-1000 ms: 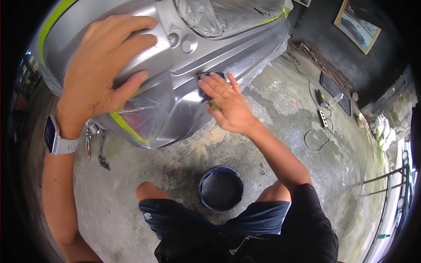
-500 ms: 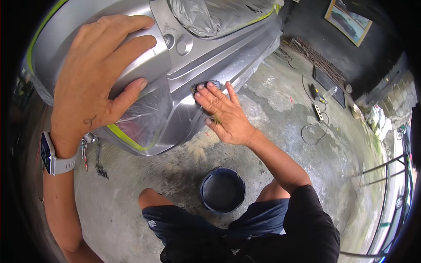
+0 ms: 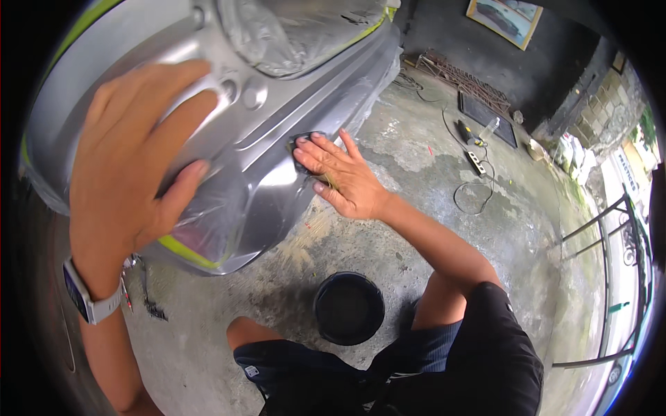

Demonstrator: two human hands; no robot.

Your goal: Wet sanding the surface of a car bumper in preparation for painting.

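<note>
1. Right hand: fingers nearly flat and a little parted, bearing down on a thin dark pad; thumb tucked along its lower side. Most of the pad is hidden beneath the fingers.
2. Pad lies against a glossy silver-grey moulded vehicle panel, just below its long ridges.
3. Left hand: fingers loosely spread, thumb held apart, blurred, over the panel's rounded left part. Holding nothing visible; cannot tell whether the palm touches. Grey-strapped square watch on that wrist.
4. Risk: uneven fingertip pressure, or grit caught under the pad, could leave streaks or low spots in the silver finish, likeliest along the ridges.
5. Risk: a stroke running too far left could snag the clear plastic film and lift its yellow-green tape edging. The watch could scuff the panel if the wrist drops.
6. Risk: a round black bucket stands on the concrete between the knees; a shifted leg could tip it. Contents too dark to tell. White power strip lies well apart, so only a wide spill would threaten it.
</note>
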